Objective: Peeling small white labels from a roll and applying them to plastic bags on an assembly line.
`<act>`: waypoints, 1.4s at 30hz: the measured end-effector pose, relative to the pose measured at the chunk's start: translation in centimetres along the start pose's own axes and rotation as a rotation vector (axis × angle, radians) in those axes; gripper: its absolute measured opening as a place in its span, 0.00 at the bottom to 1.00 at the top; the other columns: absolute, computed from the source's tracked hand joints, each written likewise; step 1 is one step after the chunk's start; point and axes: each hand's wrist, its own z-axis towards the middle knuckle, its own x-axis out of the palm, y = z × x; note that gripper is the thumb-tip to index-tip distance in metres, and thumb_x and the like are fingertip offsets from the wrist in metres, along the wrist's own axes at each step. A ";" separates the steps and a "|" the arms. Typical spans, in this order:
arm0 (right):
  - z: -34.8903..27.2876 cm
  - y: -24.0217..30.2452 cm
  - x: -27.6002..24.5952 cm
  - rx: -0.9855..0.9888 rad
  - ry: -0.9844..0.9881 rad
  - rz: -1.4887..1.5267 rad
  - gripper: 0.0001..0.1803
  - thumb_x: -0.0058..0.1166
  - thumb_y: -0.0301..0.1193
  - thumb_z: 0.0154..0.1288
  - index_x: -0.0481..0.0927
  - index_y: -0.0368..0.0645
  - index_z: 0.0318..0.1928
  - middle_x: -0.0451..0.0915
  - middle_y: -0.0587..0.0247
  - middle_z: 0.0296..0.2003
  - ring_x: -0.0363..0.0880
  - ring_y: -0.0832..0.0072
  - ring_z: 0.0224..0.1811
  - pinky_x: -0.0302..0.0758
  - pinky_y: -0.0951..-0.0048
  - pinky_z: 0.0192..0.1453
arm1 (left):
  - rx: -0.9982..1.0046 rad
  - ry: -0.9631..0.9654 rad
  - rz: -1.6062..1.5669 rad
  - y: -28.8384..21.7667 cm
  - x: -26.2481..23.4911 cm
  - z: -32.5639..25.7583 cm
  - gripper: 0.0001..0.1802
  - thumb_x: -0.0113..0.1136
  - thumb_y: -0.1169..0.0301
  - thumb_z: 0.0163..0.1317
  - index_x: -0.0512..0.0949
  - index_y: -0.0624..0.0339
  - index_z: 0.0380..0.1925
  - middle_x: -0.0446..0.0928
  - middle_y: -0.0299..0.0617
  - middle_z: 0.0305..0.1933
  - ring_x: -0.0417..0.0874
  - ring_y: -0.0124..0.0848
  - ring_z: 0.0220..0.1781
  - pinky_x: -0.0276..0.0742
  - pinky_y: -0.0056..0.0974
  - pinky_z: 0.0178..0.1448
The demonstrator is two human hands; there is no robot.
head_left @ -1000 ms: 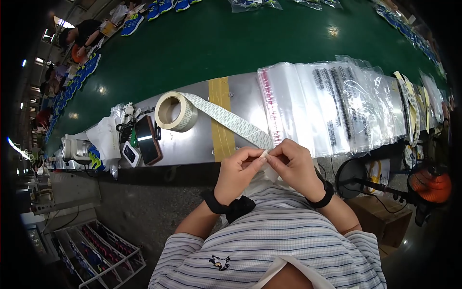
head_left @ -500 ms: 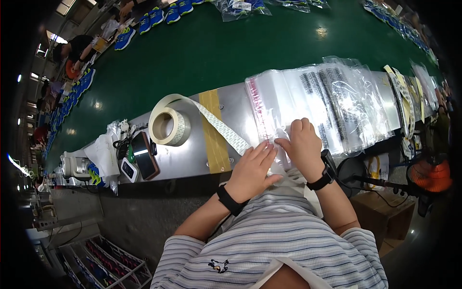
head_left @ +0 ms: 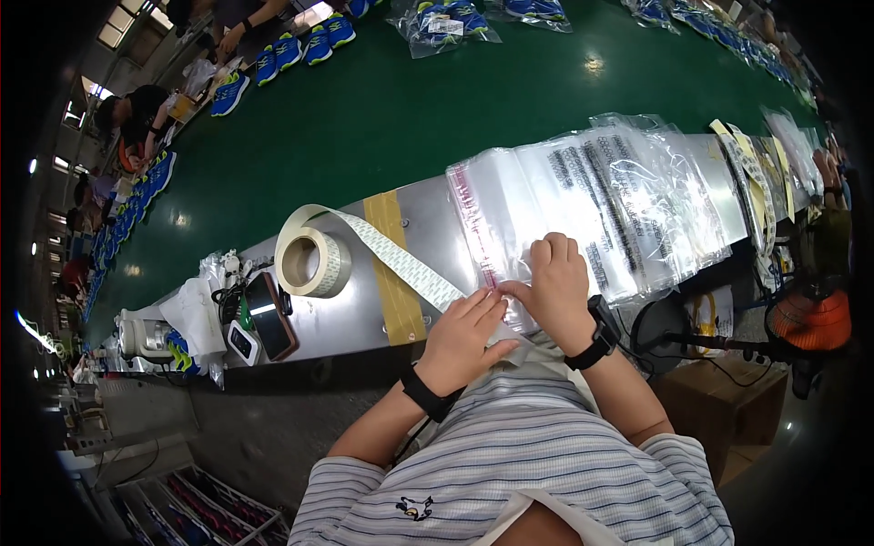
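A layered stack of clear plastic bags (head_left: 533, 196) lies fanned out on the metal table, with a reddish printed band along its left edge and rows of dark print farther right. My left hand (head_left: 460, 348) rests palm down near the stack's near left corner, fingers stretched out and thumb apart. Its fingertips cover the end of a white sticker strip (head_left: 398, 257), which trails from a sticker roll (head_left: 335, 264) standing to the left. My right hand (head_left: 559, 289) lies flat on the bags, fingers extended, its thumb close to the left fingertips.
Left of the roll are a brown-cased phone (head_left: 271, 314), a small white device (head_left: 243, 343) and a white cloth (head_left: 193, 314). Beyond the table runs a green conveyor (head_left: 364, 127) with blue shoes (head_left: 330, 38). An orange fan (head_left: 806, 320) stands right; a person (head_left: 141, 114) works far left.
The whole view has shifted slightly as my head moved. Both hands keep nearly the same place and pose on the bags and the strip's end.
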 end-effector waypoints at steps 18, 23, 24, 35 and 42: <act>-1.0 -3.8 -0.7 0.282 -0.113 0.611 0.03 0.54 0.25 0.60 0.76 0.40 0.34 0.75 0.56 0.30 0.76 0.59 0.32 0.72 0.66 0.34 | -0.181 0.205 -1.819 -0.2 -0.5 10.8 0.26 0.35 0.60 0.74 0.65 0.75 0.56 0.71 0.59 0.57 0.75 0.43 0.59 0.70 0.44 0.64; -1.0 -6.0 -4.0 0.350 -0.185 0.608 0.05 0.52 0.25 0.62 0.77 0.36 0.33 0.76 0.59 0.36 0.75 0.74 0.34 0.71 0.75 0.37 | -0.529 0.143 -1.937 2.6 3.5 11.9 0.18 0.35 0.68 0.72 0.66 0.71 0.53 0.72 0.57 0.54 0.78 0.43 0.55 0.79 0.41 0.56; -1.1 -5.6 -4.7 0.358 -0.190 0.603 0.05 0.52 0.25 0.62 0.77 0.36 0.33 0.76 0.59 0.36 0.75 0.74 0.34 0.71 0.75 0.37 | -0.530 0.155 -1.939 2.2 3.4 12.1 0.18 0.35 0.68 0.72 0.66 0.71 0.53 0.72 0.57 0.54 0.78 0.43 0.55 0.79 0.41 0.56; -1.6 -2.5 -5.8 -0.129 0.021 0.207 0.21 0.62 0.29 0.50 0.76 0.42 0.47 0.75 0.53 0.47 0.75 0.55 0.48 0.74 0.65 0.49 | -0.546 0.454 -2.022 0.2 -0.7 12.7 0.31 0.36 0.53 0.72 0.52 0.63 0.65 0.66 0.57 0.59 0.76 0.48 0.55 0.73 0.52 0.59; -1.1 -7.6 -5.9 0.628 -0.313 1.265 0.15 0.42 0.36 0.72 0.79 0.40 0.43 0.81 0.64 0.36 0.80 0.75 0.37 0.77 0.72 0.39 | -0.115 0.052 -1.593 -2.2 -2.6 9.5 0.38 0.45 0.60 0.70 0.37 0.57 0.71 0.55 0.57 0.69 0.68 0.52 0.64 0.73 0.47 0.60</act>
